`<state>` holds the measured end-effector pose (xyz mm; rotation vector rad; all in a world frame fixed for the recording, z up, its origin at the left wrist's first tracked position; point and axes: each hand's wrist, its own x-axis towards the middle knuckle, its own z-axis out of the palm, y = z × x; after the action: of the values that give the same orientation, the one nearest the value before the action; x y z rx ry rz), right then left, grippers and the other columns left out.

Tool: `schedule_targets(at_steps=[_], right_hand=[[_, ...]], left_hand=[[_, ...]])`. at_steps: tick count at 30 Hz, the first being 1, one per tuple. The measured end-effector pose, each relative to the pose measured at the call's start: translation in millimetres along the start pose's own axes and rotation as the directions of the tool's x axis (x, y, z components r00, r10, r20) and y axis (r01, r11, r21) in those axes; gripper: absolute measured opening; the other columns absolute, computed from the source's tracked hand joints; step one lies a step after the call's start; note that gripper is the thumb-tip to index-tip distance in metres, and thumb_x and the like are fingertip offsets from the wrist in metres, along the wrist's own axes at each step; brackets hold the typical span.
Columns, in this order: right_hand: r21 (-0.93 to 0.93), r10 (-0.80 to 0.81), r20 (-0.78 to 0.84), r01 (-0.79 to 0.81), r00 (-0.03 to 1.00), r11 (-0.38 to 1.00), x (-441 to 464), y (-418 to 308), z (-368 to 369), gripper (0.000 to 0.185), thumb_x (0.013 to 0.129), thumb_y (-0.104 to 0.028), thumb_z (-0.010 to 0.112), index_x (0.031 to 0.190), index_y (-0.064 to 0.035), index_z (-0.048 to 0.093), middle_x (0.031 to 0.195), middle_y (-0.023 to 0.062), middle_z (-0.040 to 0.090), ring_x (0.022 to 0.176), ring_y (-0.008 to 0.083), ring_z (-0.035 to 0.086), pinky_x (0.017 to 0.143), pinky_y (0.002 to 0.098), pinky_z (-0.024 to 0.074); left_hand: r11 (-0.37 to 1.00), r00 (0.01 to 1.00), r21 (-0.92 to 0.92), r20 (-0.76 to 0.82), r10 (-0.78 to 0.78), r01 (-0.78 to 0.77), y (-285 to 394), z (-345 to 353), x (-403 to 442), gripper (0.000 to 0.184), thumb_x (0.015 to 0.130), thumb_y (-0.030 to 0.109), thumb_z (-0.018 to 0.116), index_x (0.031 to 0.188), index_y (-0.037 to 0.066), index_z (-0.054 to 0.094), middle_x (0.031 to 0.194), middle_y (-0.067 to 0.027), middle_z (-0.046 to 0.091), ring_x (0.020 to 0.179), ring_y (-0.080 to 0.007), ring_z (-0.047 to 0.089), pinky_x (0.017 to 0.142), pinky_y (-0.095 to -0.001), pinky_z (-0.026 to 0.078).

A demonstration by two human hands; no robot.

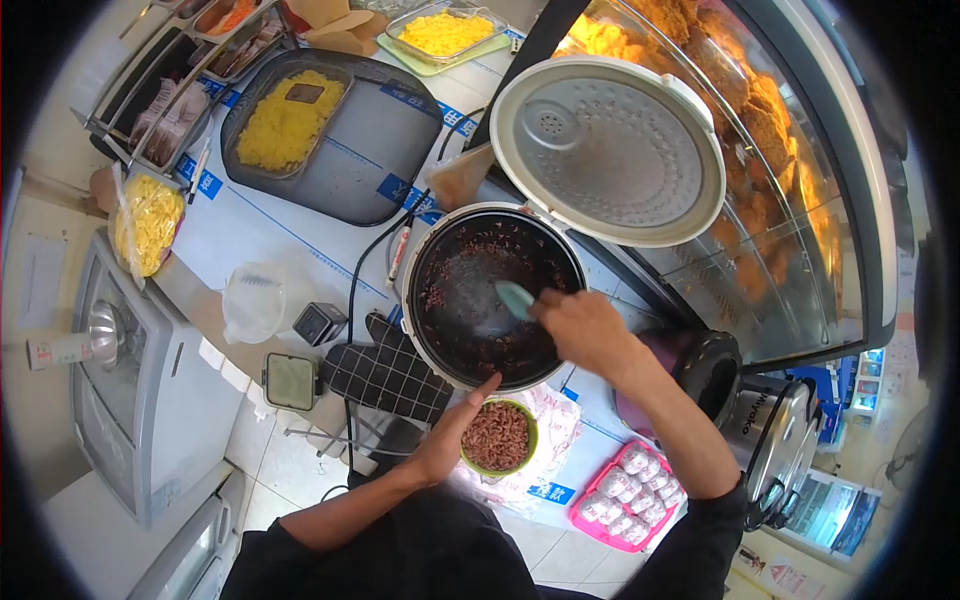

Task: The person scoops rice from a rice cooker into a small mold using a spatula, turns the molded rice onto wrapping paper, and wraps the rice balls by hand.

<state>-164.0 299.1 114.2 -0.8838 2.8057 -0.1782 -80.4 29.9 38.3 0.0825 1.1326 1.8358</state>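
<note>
A rice cooker stands in the middle with its lid raised; bits of dark rice cling to the inside of the black pot. My right hand is closed on a pale green paddle, whose blade is inside the pot. Against the near rim of the cooker, my left hand has its thumb up and sits beside a green bowl filled with reddish-brown rice. The left fingers are largely hidden by the bowl and hand. The bowl rests on printed plastic sheets.
A black checked mitt lies left of the cooker. Beyond it are a clear jug and a grey tray with yellow food. A pink basket of wrapped items stands at the right, near more cookers. A glass food case borders the back right.
</note>
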Motion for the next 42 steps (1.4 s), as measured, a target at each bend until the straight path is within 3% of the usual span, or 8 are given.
schedule_targets(at_steps=[5, 10, 15, 19, 23, 26, 31, 42], right_hand=[[-0.283, 0.153, 0.072, -0.127, 0.986, 0.951, 13.8, -5.1, 6.8, 0.015, 0.082, -0.011, 0.066, 0.094, -0.0045, 0.073, 0.094, 0.0117, 0.069, 0.069, 0.0258, 0.073, 0.058, 0.0374, 0.0580], [-0.102, -0.001, 0.156, 0.017, 0.988, 0.995, 9.3, -38.3, 2.7, 0.012, 0.082, -0.009, 0.066, 0.088, -0.0023, 0.073, 0.089, 0.0149, 0.069, 0.068, 0.0282, 0.073, 0.060, 0.0382, 0.0585], [-0.238, 0.183, -0.031, -0.185, 0.983, 0.953, 17.0, -12.7, -0.4, 0.009, 0.083, -0.014, 0.069, 0.084, -0.0061, 0.073, 0.083, 0.0119, 0.068, 0.072, 0.0250, 0.073, 0.063, 0.0355, 0.0581], [-0.059, 0.068, 0.125, -0.061, 0.990, 0.996, 9.6, -50.2, 14.6, 0.014, 0.079, -0.009, 0.069, 0.088, -0.0003, 0.074, 0.080, 0.0177, 0.067, 0.074, 0.0284, 0.075, 0.061, 0.0361, 0.0597], [0.363, 0.142, 0.054, -0.152, 0.988, 0.919, 12.6, -26.1, -1.1, 0.029, 0.081, -0.004, 0.067, 0.108, 0.0028, 0.071, 0.102, 0.0228, 0.068, 0.085, 0.0384, 0.074, 0.074, 0.0469, 0.0601], [0.094, 0.275, 0.010, -0.275, 0.961, 0.957, 28.2, -3.5, -15.7, 0.029, 0.081, -0.007, 0.068, 0.108, 0.0006, 0.070, 0.111, 0.0237, 0.069, 0.078, 0.0345, 0.074, 0.065, 0.0427, 0.0610], [-0.297, 0.302, -0.012, -0.292, 0.953, 0.909, 55.6, -29.9, 17.3, 0.016, 0.084, -0.009, 0.067, 0.094, -0.0012, 0.076, 0.100, 0.0189, 0.069, 0.078, 0.0269, 0.075, 0.063, 0.0363, 0.0604], [-0.244, 0.170, -0.124, -0.196, 0.978, 0.950, 75.6, -38.6, 0.8, 0.009, 0.080, -0.012, 0.070, 0.080, -0.0059, 0.077, 0.094, 0.0114, 0.070, 0.075, 0.0237, 0.074, 0.060, 0.0323, 0.0570]], left_hand=[[0.999, 1.000, -0.052, -0.011, -0.013, 0.012, 3.6, 2.8, -2.0, 0.060, 0.115, 0.037, 0.022, 0.165, 0.004, 0.024, 0.154, -0.0119, 0.050, 0.134, -0.0177, 0.056, 0.117, -0.0357, 0.041], [0.999, 0.999, -0.004, -0.004, 0.046, -0.046, 4.3, 2.3, -5.0, 0.060, 0.115, 0.036, 0.022, 0.164, 0.001, 0.025, 0.167, -0.0118, 0.033, 0.144, -0.0183, 0.046, 0.121, -0.0363, 0.035], [0.989, 0.989, 0.025, 0.033, 0.147, -0.148, 10.5, 8.2, -13.5, 0.061, 0.114, 0.037, 0.022, 0.163, 0.000, 0.027, 0.169, -0.0104, 0.030, 0.145, -0.0189, 0.045, 0.122, -0.0364, 0.035], [0.977, 0.977, -0.013, -0.038, 0.210, -0.211, 10.1, 4.6, -21.4, 0.061, 0.114, 0.033, 0.021, 0.162, -0.003, 0.029, 0.169, -0.0142, 0.031, 0.155, -0.0235, 0.029, 0.127, -0.0360, 0.019], [0.964, 0.974, -0.161, -0.115, 0.195, -0.212, 10.6, -7.8, -27.3, 0.064, 0.113, 0.039, 0.023, 0.163, 0.000, 0.026, 0.170, -0.0128, 0.029, 0.151, -0.0230, 0.037, 0.124, -0.0359, 0.028], [0.942, 0.944, -0.177, -0.223, 0.243, -0.284, 22.2, -12.8, -27.0, 0.067, 0.112, 0.046, 0.024, 0.166, 0.006, 0.022, 0.165, -0.0127, 0.036, 0.132, -0.0206, 0.057, 0.111, -0.0369, 0.047], [0.870, 0.839, -0.239, -0.462, 0.288, -0.430, 36.3, -7.4, -17.9, 0.069, 0.112, 0.049, 0.025, 0.165, 0.006, 0.022, 0.149, -0.0134, 0.054, 0.125, -0.0223, 0.063, 0.109, -0.0388, 0.050], [0.834, 0.919, -0.461, -0.372, 0.129, -0.303, 30.0, -15.6, -16.6, 0.075, 0.110, 0.056, 0.027, 0.165, 0.005, 0.023, 0.146, -0.0137, 0.057, 0.128, -0.0258, 0.062, 0.111, -0.0425, 0.049]])
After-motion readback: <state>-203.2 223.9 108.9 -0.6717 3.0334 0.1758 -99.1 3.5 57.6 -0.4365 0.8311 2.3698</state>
